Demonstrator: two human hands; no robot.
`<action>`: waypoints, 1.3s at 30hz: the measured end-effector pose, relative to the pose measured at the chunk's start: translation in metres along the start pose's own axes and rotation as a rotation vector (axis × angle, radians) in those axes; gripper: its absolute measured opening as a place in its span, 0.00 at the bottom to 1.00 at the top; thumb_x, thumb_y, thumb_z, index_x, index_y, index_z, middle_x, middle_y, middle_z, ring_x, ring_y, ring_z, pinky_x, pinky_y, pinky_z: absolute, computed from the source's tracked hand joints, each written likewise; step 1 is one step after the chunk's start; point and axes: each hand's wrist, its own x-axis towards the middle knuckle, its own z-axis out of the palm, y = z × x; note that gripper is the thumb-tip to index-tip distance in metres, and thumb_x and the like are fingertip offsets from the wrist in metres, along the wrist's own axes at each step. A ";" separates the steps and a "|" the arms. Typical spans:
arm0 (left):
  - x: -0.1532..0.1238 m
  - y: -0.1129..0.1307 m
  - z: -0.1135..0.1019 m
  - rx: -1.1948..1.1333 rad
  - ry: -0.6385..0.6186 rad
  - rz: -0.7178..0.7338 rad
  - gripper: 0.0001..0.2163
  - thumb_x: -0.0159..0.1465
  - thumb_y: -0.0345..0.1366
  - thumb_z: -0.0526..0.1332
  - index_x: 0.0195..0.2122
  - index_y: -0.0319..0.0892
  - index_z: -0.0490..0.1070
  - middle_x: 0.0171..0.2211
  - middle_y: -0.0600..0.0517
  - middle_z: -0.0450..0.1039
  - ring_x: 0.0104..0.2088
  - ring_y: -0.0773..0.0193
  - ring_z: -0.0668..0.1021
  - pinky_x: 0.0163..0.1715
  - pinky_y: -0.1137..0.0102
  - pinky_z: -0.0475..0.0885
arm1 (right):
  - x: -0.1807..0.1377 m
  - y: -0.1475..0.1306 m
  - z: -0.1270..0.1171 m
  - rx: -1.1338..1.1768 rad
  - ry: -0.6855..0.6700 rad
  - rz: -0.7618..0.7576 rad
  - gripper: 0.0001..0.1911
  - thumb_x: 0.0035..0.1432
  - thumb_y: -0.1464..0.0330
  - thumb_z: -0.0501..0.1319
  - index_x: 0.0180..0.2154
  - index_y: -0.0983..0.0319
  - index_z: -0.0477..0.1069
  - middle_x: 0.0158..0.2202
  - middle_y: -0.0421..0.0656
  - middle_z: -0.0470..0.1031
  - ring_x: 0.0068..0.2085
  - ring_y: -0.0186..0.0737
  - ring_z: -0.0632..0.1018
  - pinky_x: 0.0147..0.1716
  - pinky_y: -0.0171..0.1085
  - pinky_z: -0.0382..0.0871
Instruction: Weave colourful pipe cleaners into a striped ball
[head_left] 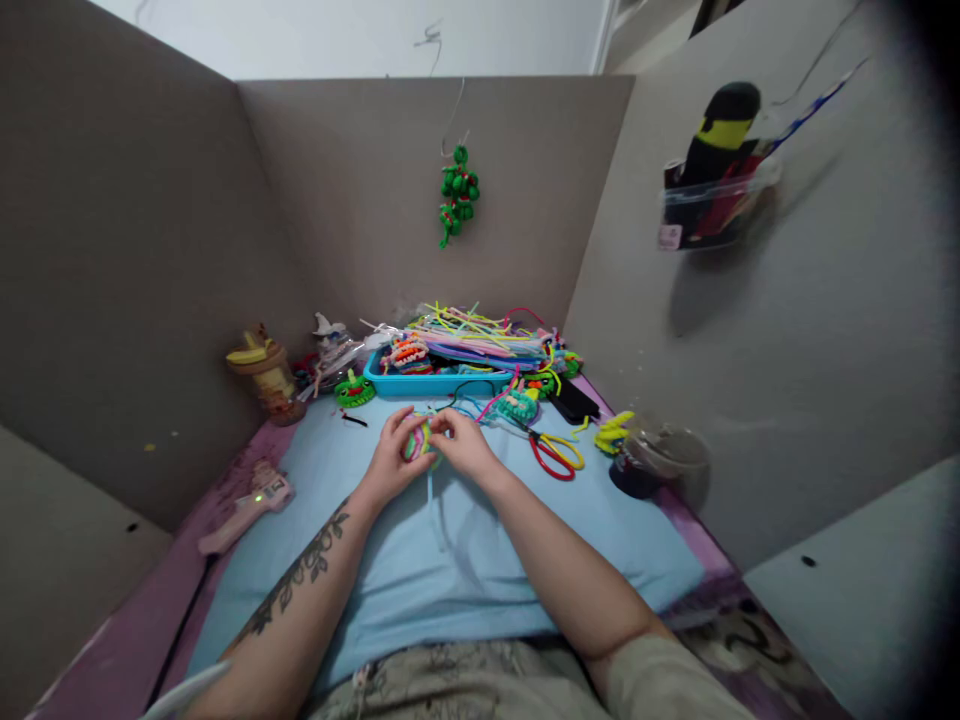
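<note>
My left hand (397,447) curls around a small striped pipe-cleaner piece (417,442) in pink, yellow and green, held just above the blue cloth. At its right edge, my right hand (459,440) is closed in a pinch; its fingertips seem to grip a pipe-cleaner end of the piece, though the exact spot is partly hidden. A pale blue pipe cleaner (430,490) hangs down between the hands toward the cloth. Right of my right hand lie a teal pipe-cleaner figure (517,403) and scissors (555,455) with red and yellow handles.
Behind the hands stands a blue tray (442,384) heaped with pipe cleaners (480,340). A pink glue gun (251,510) with a lit green light lies at left. A dark cup (637,465) and a black phone-like object (574,402) are at right. Grey panels (420,200) enclose the table.
</note>
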 end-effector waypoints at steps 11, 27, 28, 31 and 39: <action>0.002 -0.004 -0.005 -0.128 -0.079 -0.011 0.25 0.56 0.42 0.64 0.54 0.45 0.62 0.57 0.42 0.57 0.59 0.52 0.63 0.58 0.54 0.60 | -0.002 0.009 0.002 0.157 -0.076 -0.017 0.10 0.45 0.73 0.58 0.33 0.60 0.64 0.32 0.37 0.69 0.35 0.36 0.72 0.37 0.36 0.65; 0.003 -0.003 -0.006 -0.227 -0.140 -0.078 0.26 0.54 0.44 0.66 0.53 0.43 0.65 0.58 0.42 0.59 0.60 0.50 0.62 0.59 0.55 0.58 | -0.003 0.006 -0.001 0.221 -0.068 0.101 0.11 0.43 0.71 0.58 0.33 0.59 0.62 0.22 0.32 0.66 0.24 0.33 0.69 0.26 0.32 0.63; 0.004 -0.004 -0.005 -0.256 -0.114 -0.108 0.26 0.53 0.44 0.66 0.52 0.43 0.66 0.57 0.42 0.60 0.59 0.50 0.64 0.59 0.55 0.59 | -0.003 0.004 -0.003 0.207 -0.049 0.080 0.10 0.45 0.71 0.57 0.34 0.60 0.63 0.24 0.34 0.68 0.26 0.34 0.71 0.28 0.33 0.64; 0.005 -0.008 -0.004 -0.394 -0.016 -0.288 0.27 0.54 0.46 0.65 0.53 0.42 0.64 0.52 0.44 0.66 0.51 0.53 0.71 0.52 0.57 0.67 | -0.005 -0.006 -0.008 0.092 -0.027 -0.094 0.12 0.50 0.72 0.56 0.39 0.59 0.68 0.38 0.42 0.73 0.39 0.39 0.74 0.38 0.38 0.67; 0.006 -0.011 -0.003 -0.420 0.123 -0.451 0.26 0.55 0.45 0.63 0.53 0.42 0.63 0.48 0.46 0.69 0.47 0.57 0.73 0.48 0.61 0.69 | -0.012 -0.018 -0.008 -0.090 0.023 -0.423 0.04 0.53 0.69 0.62 0.32 0.57 0.75 0.36 0.43 0.75 0.42 0.42 0.73 0.46 0.44 0.65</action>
